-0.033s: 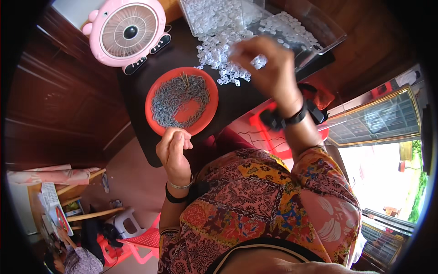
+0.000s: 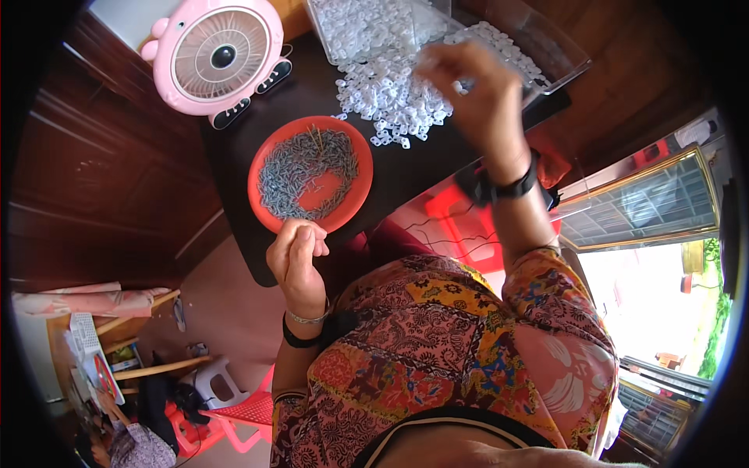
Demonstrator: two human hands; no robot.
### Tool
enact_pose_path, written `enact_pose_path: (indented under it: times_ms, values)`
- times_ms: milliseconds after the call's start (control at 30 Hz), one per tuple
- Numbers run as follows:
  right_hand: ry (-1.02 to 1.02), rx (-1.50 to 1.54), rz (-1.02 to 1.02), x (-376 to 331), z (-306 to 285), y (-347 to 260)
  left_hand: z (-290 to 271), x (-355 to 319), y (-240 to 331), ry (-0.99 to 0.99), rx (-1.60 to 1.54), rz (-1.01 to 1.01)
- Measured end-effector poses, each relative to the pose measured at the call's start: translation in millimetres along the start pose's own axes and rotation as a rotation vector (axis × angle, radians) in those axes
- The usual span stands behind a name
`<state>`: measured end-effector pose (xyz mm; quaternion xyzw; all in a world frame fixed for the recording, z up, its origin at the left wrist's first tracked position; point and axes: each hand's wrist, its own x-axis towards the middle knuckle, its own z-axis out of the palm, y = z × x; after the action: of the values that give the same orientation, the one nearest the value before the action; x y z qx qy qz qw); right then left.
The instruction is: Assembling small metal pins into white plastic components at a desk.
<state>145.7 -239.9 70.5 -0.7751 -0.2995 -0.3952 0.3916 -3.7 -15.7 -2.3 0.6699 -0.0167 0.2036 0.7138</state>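
Observation:
My left hand (image 2: 299, 253) is closed, fingers curled together at the near rim of an orange-red bowl (image 2: 360, 204); anything inside the fingers is hidden. Small grey screw-like pieces (image 2: 281, 183) ring the bowl, with a few longer brass-coloured pins (image 2: 316, 139) standing among them at the far side. Over the right part of the table my right hand (image 2: 480, 93) is raised, its fingers bent and smeared by motion. Beneath and left of it spreads a heap of small white plastic pieces with holes (image 2: 390, 97). Whether the right hand holds one I cannot make out.
Clear plastic trays (image 2: 568, 70) with more white pieces stand at the far edge of the dark table (image 2: 234, 168). A pink animal-shaped fan (image 2: 164, 66) stands at the far left. Beyond the table's right edge are a red stool (image 2: 484, 253) and cables.
My right hand has moved to the right and slightly away from the white heap, uncovering more of it. My left hand stays at the bowl's rim.

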Motion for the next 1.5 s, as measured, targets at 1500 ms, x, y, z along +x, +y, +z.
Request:
enact_pose_path:
  times_ms: [1500]
  values:
    - [-0.965, -0.454, -0.239, 49, 138, 151, -10, -4, 9, -0.039, -0.001, 0.013]
